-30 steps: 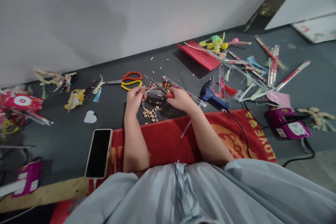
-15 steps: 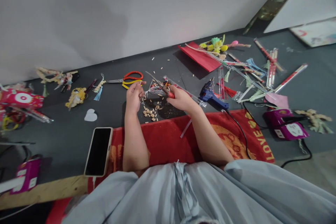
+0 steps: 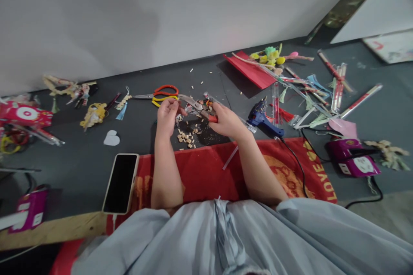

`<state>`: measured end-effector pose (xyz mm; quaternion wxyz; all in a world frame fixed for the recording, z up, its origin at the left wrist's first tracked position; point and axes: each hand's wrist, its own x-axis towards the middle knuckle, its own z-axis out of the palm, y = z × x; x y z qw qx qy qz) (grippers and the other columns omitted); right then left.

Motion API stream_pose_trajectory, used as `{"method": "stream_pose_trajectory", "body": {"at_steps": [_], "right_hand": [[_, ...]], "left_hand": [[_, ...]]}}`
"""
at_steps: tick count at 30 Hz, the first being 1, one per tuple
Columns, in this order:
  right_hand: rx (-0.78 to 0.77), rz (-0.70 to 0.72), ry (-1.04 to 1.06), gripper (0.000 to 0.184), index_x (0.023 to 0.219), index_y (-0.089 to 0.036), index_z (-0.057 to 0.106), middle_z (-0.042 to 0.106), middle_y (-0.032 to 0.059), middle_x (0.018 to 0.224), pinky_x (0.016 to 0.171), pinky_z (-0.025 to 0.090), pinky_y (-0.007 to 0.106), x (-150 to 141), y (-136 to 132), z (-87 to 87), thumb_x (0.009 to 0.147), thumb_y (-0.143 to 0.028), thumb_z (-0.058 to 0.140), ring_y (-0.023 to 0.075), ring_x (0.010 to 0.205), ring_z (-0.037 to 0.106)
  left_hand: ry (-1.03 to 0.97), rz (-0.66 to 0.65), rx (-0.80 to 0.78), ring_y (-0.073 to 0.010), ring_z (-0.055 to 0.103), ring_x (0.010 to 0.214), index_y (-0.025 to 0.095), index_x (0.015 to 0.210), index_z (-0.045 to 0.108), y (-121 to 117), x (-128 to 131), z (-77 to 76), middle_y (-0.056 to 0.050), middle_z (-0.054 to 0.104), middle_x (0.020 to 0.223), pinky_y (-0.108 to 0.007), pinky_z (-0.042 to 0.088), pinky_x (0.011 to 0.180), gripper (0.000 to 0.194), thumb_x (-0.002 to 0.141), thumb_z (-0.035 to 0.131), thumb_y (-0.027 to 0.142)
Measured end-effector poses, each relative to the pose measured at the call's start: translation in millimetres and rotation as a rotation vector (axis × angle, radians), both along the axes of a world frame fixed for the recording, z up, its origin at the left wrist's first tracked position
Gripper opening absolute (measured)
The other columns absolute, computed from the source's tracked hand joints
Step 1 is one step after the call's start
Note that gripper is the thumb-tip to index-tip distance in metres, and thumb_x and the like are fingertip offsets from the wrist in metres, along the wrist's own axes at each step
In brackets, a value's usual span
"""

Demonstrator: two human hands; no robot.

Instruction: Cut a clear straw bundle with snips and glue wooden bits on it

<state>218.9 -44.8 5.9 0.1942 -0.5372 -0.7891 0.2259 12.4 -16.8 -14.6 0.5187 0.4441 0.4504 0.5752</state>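
Pointing far-left: red-handled, long-bladed metal shears, clasped in right grip; left grip beside blades, closure unclear.

The held tool is grey with red grips. The scissors have one orange-red loop and one yellow. The glue gun is dark blue, the table dark grey. The towel is red, patterned in orange, with yellow "LOVE" lettering. The phone is black, pale-rimmed.
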Motion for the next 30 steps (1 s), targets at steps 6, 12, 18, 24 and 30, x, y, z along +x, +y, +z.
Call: {"method": "stream_pose_trajectory", "body": {"at_steps": [6,12,18,24,30], "right_hand": [[-0.001,0.014,0.042,0.017,0.083,-0.021,0.038,0.05,0.0055,0.079,0.066,0.037,0.033,0.7,0.4,-2.3,0.067,-0.025,0.044,0.02,0.072,0.047],[-0.001,-0.019,0.048,0.02,0.087,-0.02,0.042,0.056,0.0091,0.085,0.071,0.041,0.035,-1.4,0.9,-3.5,0.068,-0.025,0.045,0.0238,0.08,0.052],[0.037,-0.106,0.092,0.034,0.105,-0.015,0.044,0.06,0.0164,0.099,0.081,0.043,0.041,-5.4,2.0,-9.1,0.072,-0.026,0.045,0.0293,0.094,0.056],[0.008,-0.147,0.222,0.034,0.102,-0.016,0.042,0.06,0.0146,0.095,0.079,0.044,0.041,-9.9,3.8,-17.1,0.07,-0.026,0.047,0.028,0.088,0.056],[-0.151,-0.12,0.404,0.04,0.102,-0.018,0.041,0.058,0.0106,0.097,0.081,0.043,0.041,-11.1,1.7,-15.3,0.07,-0.036,0.057,0.0247,0.089,0.054]], "left_hand": [[-0.006,0.01,0.049,-0.0063,0.056,0.047,0.019,0.076,0.051,-1.0,0.9,1.6,0.007,0.057,0.055,-0.02,0.044,0.053,0.035,0.072,0.069,0.048],[-0.057,-0.01,-0.015,-0.0087,0.059,0.05,0.02,0.076,0.052,-2.0,3.5,2.0,0.004,0.06,0.06,-0.024,0.048,0.055,0.04,0.069,0.069,0.055],[-0.066,-0.239,-0.165,-0.0142,0.062,0.053,0.021,0.072,0.046,-4.5,10.9,3.1,-0.001,0.064,0.062,-0.025,0.044,0.051,0.045,0.069,0.064,0.062],[-0.076,-0.414,-0.253,-0.0121,0.057,0.046,0.02,0.069,0.043,-9.3,23.4,7.4,0.002,0.059,0.059,-0.023,0.036,0.044,0.047,0.067,0.068,0.06],[-0.081,-0.427,-0.211,-0.0066,0.051,0.045,0.018,0.069,0.044,-11.1,22.6,8.5,0.001,0.059,0.067,-0.021,0.035,0.045,0.042,0.074,0.064,0.054]]}}
